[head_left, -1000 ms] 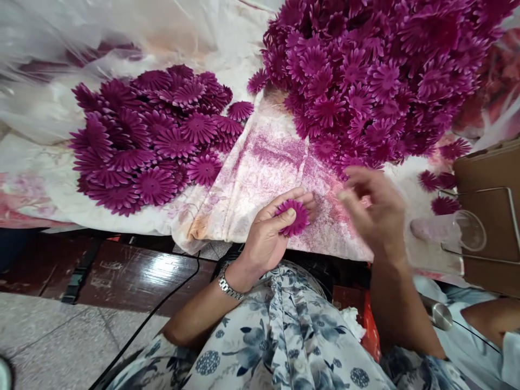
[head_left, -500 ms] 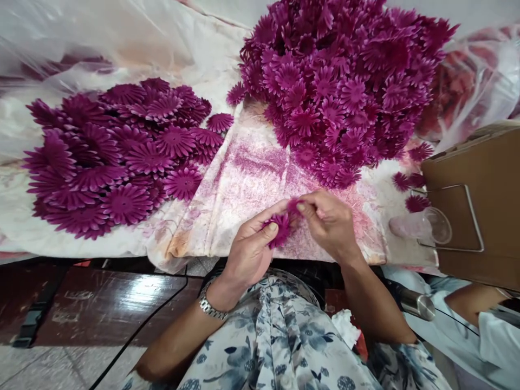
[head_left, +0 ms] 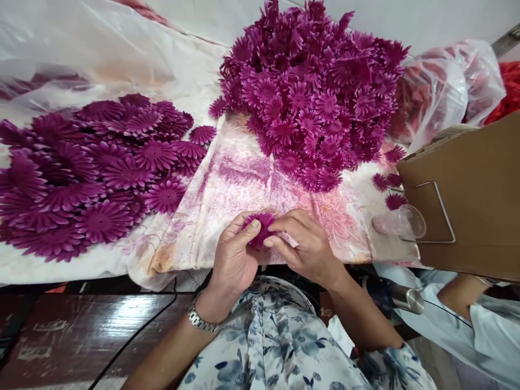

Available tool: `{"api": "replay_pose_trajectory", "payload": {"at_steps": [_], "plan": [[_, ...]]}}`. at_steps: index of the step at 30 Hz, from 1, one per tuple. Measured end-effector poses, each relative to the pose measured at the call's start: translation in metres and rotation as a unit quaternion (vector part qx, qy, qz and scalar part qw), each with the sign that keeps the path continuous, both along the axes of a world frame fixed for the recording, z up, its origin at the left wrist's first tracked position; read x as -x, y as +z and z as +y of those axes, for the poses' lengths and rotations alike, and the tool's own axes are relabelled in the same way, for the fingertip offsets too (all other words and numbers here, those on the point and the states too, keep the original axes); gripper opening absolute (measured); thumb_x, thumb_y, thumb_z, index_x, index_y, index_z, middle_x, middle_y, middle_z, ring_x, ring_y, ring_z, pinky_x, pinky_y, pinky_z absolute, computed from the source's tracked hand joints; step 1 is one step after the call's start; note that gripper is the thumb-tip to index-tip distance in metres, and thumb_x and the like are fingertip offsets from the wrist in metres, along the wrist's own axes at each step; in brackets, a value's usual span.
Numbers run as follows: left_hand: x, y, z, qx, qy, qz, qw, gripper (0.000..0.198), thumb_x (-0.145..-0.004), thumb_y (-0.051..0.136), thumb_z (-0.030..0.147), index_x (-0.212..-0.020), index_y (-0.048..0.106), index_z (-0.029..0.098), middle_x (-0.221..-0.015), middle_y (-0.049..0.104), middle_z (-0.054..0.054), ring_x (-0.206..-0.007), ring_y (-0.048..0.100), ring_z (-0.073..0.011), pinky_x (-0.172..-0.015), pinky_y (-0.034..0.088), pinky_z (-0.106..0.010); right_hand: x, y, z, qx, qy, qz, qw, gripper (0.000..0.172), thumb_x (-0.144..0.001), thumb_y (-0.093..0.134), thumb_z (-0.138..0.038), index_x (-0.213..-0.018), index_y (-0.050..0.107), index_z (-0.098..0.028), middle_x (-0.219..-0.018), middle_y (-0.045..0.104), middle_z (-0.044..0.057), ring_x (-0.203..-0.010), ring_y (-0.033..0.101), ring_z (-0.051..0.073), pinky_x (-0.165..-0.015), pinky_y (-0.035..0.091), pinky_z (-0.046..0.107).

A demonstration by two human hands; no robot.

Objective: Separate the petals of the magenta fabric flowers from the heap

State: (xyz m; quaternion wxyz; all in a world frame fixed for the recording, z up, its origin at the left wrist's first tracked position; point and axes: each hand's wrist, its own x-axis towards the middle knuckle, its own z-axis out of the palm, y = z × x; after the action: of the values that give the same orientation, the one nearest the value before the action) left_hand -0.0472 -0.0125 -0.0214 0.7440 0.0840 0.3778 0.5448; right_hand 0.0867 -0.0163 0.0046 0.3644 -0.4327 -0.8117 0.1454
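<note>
Two hands met at the lower centre of the frame, both pinching one magenta fabric flower (head_left: 260,226) between them. The left hand (head_left: 233,257), a metal wristwatch (head_left: 197,319) on its wrist, cupped the flower from below with the thumb pressed over its petals. The right hand (head_left: 304,244) closed its fingertips on the flower's right edge. Whether a second petal layer sat between those fingers could not be told.

The flower was held just above the near edge of a worktop draped in a pale, pink-stained cloth (head_left: 244,184). At the upper centre rose a tall heap of small magenta flowers (head_left: 309,92), loosely piled. On the left side lay a flatter spread of larger magenta flowers (head_left: 89,173), fanned out over the cloth and partly under clear plastic sheeting (head_left: 81,49). Judging from the two piles, a fair share of pieces appeared already handled, while the tall heap suggested much was left.

At the right edge stood a brown cardboard box (head_left: 475,200) with a wire frame and a clear plastic cup (head_left: 408,222) against it. A bag of red flowers (head_left: 442,86) sat at the upper right. Another person's arm in a pale sleeve (head_left: 483,309) showed at the lower right, apart from the two working hands.
</note>
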Motion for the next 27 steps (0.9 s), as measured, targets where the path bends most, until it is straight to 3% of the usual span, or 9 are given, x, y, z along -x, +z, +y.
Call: {"api": "replay_pose_trajectory", "payload": {"at_steps": [5,9,14,17,20,22,27], "plan": [[-0.001,0.001,-0.002,-0.016,0.038,0.029,0.999,0.012,-0.059,0.074,0.014,-0.068,0.066,0.015,-0.066,0.068,0.000,-0.065,0.062,-0.0104,-0.066,0.049,-0.021,-0.009,0.001,0.001,0.022,-0.072,0.019,0.997,0.006,-0.084,0.058,-0.020,-0.080,0.060,-0.016,-0.069,0.059,0.003,-0.066,0.054,0.012,-0.061,0.045,0.027],[-0.002,0.000,-0.004,-0.040,0.012,0.045,0.998,0.011,-0.063,0.073,0.017,-0.073,0.069,0.015,-0.069,0.067,0.000,-0.063,0.060,-0.0086,-0.062,0.047,-0.019,0.002,-0.010,0.001,0.036,-0.018,-0.008,0.999,0.006,-0.084,0.059,-0.023,-0.083,0.058,-0.017,-0.073,0.060,0.004,-0.072,0.054,0.015,-0.067,0.046,0.029],[0.002,-0.005,-0.009,-0.062,-0.068,0.004,0.996,0.027,-0.069,0.070,0.021,-0.095,0.071,0.014,-0.087,0.071,-0.006,-0.081,0.064,-0.0138,-0.077,0.048,-0.022,0.014,-0.029,0.003,0.073,-0.045,0.025,0.996,0.013,-0.081,0.061,-0.019,-0.074,0.050,-0.019,-0.068,0.052,-0.001,-0.065,0.049,0.011,-0.060,0.043,0.025],[0.005,-0.008,-0.010,-0.067,-0.077,-0.006,0.995,0.032,-0.068,0.069,0.017,-0.100,0.071,0.015,-0.091,0.072,-0.007,-0.089,0.064,-0.0158,-0.086,0.045,-0.024,0.009,-0.027,0.004,0.136,-0.037,0.069,0.988,0.015,-0.077,0.065,-0.017,-0.074,0.050,-0.019,-0.068,0.050,-0.003,-0.063,0.050,0.009,-0.058,0.042,0.022],[0.006,-0.007,-0.009,-0.067,-0.078,-0.005,0.995,0.027,-0.070,0.067,0.018,-0.097,0.072,0.014,-0.089,0.073,-0.008,-0.087,0.065,-0.0160,-0.083,0.046,-0.024,0.002,-0.022,0.005,0.179,-0.007,0.094,0.979,0.012,-0.078,0.065,-0.021,-0.083,0.054,-0.019,-0.074,0.055,-0.003,-0.068,0.053,0.010,-0.062,0.044,0.022],[0.006,-0.006,-0.008,-0.067,-0.075,0.001,0.995,0.026,-0.071,0.066,0.018,-0.096,0.073,0.014,-0.090,0.073,-0.008,-0.087,0.065,-0.0161,-0.082,0.046,-0.023,0.001,-0.021,0.006,0.163,-0.011,0.090,0.982,0.013,-0.079,0.065,-0.023,-0.087,0.056,-0.020,-0.074,0.056,-0.002,-0.068,0.054,0.010,-0.062,0.045,0.023],[0.007,-0.005,-0.008,-0.055,-0.087,0.023,0.994,0.029,-0.068,0.068,0.019,-0.097,0.073,0.016,-0.089,0.073,-0.007,-0.083,0.063,-0.0156,-0.077,0.046,-0.024,0.007,-0.025,0.006,0.034,-0.031,0.027,0.999,0.004,-0.082,0.060,-0.018,-0.082,0.057,-0.020,-0.067,0.052,-0.002,-0.067,0.051,0.012,-0.060,0.044,0.025]]}}
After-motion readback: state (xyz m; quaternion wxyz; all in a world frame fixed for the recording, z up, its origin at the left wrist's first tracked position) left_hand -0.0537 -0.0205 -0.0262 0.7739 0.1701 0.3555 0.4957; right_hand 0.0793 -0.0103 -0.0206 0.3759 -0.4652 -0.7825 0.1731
